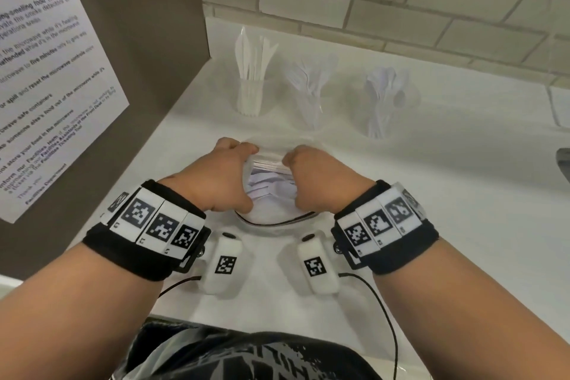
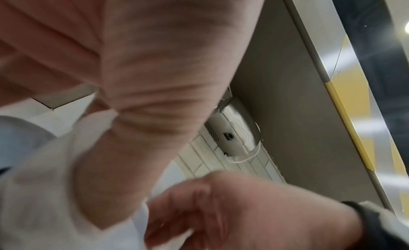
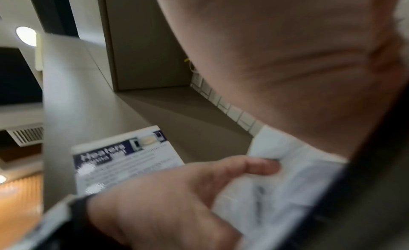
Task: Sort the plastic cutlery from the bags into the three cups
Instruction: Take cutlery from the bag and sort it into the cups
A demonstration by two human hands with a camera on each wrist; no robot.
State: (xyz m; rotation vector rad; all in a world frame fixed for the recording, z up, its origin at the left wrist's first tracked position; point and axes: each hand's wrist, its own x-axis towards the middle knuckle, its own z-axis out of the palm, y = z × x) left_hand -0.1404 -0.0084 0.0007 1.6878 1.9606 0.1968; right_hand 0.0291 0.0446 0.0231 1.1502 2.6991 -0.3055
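Observation:
A clear plastic bag (image 1: 273, 191) of white cutlery lies on the white counter in front of me. My left hand (image 1: 229, 176) grips its left side and my right hand (image 1: 311, 177) grips its right side, fingers curled into the plastic. Behind it stand three clear cups: the left cup (image 1: 251, 95) holds knives, the middle cup (image 1: 310, 102) forks, the right cup (image 1: 385, 108) spoons. In the left wrist view the bag (image 2: 44, 175) is a white blur under my palm. In the right wrist view my right hand pinches the bag (image 3: 287, 175).
A grey cabinet side with a printed notice (image 1: 46, 77) stands close on the left. A tiled wall (image 1: 385, 3) rises behind the cups. A dark object (image 1: 563, 163) shows at the right edge. White counter (image 1: 447, 210) stretches to the right of my hands.

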